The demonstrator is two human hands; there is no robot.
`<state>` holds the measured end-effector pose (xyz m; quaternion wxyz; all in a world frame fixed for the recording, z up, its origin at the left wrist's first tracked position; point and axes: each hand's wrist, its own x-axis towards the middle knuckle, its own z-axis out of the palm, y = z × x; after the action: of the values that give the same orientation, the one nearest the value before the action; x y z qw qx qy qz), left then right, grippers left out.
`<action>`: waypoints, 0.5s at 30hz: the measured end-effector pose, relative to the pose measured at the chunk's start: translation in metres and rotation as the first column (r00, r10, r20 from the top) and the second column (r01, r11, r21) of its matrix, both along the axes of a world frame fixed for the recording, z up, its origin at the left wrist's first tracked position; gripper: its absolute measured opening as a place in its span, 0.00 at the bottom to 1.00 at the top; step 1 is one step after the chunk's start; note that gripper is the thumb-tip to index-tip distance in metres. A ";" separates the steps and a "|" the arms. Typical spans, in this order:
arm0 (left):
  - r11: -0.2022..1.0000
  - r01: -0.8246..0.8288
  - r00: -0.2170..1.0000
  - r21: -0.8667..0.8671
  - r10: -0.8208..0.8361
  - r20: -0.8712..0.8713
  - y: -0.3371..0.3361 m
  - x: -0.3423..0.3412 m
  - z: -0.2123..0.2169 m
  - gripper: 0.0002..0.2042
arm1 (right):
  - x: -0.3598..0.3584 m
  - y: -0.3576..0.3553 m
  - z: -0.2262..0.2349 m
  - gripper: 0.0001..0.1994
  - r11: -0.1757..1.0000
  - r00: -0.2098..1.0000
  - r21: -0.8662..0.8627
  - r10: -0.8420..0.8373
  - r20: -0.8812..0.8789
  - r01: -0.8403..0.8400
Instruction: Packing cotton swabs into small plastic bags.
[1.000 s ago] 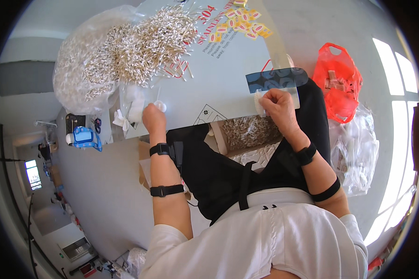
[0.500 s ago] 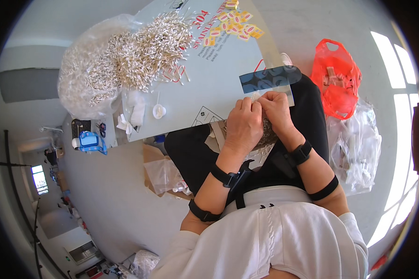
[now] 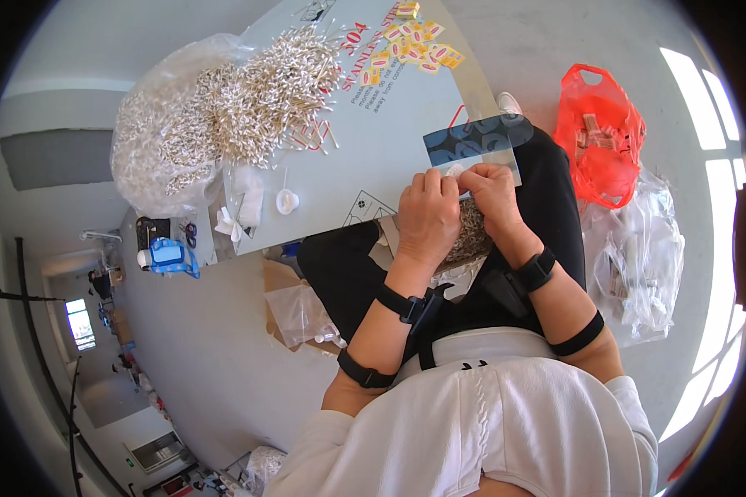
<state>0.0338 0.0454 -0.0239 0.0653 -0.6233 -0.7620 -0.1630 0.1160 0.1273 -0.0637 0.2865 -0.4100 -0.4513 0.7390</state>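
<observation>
My left hand [image 3: 428, 217] and my right hand [image 3: 495, 199] meet at the near edge of the table [image 3: 365, 157]. Fingers on both are bent and pinched together at the tips. Between them shows a bit of something small and whitish [image 3: 454, 170], too hidden to name. Just beyond my fingertips lies a dark blue, see-through patterned strip [image 3: 472, 142]. Under my wrists, on my lap, sits an open box of many small brownish and pale pieces [image 3: 472, 236], partly covered by my hands and forearms.
A big heap of cotton swabs [image 3: 265, 99] spills from a clear plastic bag [image 3: 162, 132] at the table's left. Beside it stands a small white cup [image 3: 287, 201]. Small yellow packets [image 3: 410, 43] lie at the far side. A red bag [image 3: 598, 137] rests on the floor at right.
My hands stay together at the table edge with fingertips pinched, only slightly shifted. The whole view has tilted a little; nothing else has visibly moved.
</observation>
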 end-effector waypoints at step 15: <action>0.958 -0.279 0.813 0.072 0.196 0.549 0.001 -0.018 -0.021 0.07 | -0.006 -0.003 0.000 0.07 0.995 0.997 0.075 0.070 0.031 -0.072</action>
<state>0.0162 0.0459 -0.0452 -0.0841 -0.4459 -0.8073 -0.3774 0.1103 0.1248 -0.0641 0.2691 -0.3928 -0.4976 0.7250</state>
